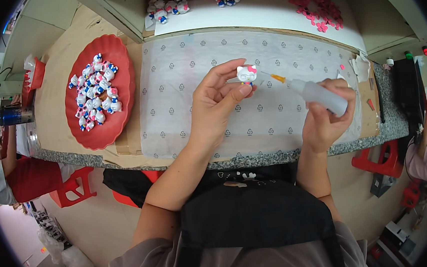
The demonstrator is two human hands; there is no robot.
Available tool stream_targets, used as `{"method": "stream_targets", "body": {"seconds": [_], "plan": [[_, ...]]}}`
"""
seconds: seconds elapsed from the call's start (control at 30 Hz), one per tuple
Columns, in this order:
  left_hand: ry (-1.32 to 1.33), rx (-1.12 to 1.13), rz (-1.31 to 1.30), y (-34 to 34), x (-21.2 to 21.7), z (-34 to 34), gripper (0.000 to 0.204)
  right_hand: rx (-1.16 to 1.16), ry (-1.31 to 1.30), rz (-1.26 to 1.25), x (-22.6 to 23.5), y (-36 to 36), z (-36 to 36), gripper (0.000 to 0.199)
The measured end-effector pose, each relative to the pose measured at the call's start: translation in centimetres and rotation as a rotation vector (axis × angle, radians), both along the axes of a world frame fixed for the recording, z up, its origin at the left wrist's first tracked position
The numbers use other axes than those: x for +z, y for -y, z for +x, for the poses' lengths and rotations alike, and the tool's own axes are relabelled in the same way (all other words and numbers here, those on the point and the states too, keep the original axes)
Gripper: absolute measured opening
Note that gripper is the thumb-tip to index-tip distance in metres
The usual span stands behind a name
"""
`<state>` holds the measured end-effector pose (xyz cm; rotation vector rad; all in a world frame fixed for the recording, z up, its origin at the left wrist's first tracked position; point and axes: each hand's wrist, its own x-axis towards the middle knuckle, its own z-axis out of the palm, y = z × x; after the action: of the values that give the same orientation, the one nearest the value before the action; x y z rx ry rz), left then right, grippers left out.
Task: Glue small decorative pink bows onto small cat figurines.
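Left hand (216, 103) pinching glossy white cat figurine (246, 74); right hand (328, 117) gripping soft translucent squeeze bottle (317, 95), orange nozzle.

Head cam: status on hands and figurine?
Left hand pinching white cat figurine. Right hand gripping squeeze bottle, orange nozzle near figurine, not touching. Nothing between them.

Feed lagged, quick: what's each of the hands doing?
Left hand: closed on small cat figurine.
Right hand: closed around glue bottle.
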<state>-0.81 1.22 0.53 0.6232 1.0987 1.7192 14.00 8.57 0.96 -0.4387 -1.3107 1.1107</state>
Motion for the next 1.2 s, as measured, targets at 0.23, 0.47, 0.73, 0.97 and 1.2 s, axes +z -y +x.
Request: {"method": "stream_targets", "body": {"seconds": [0.23, 0.47, 0.73, 0.97, 1.2], "plan": [[0.018, -0.012, 0.019, 0.08, 0.01, -0.01, 0.039, 0.017, 0.145, 0.289, -0.35, 0.58, -0.14, 0.044], [0.015, -0.023, 0.023, 0.02, -0.01, -0.02, 0.037, 0.030, 0.153, 0.317, -0.31, 0.50, -0.13, 0.045], [0.001, -0.019, -0.002, 0.10, -0.04, 0.11, 0.038, 0.042, 0.186, 0.302, -0.04, 0.76, -0.09, 0.043], [0.020, 0.000, 0.000, 0.15, -0.02, 0.07, 0.038, 0.047, 0.188, 0.305, 0.13, 0.72, 0.12, 0.043], [0.030, -0.035, -0.010, 0.12, 0.10, 0.08, 0.039, 0.021, 0.179, 0.341, 0.04, 0.50, 0.02, 0.042]]}}
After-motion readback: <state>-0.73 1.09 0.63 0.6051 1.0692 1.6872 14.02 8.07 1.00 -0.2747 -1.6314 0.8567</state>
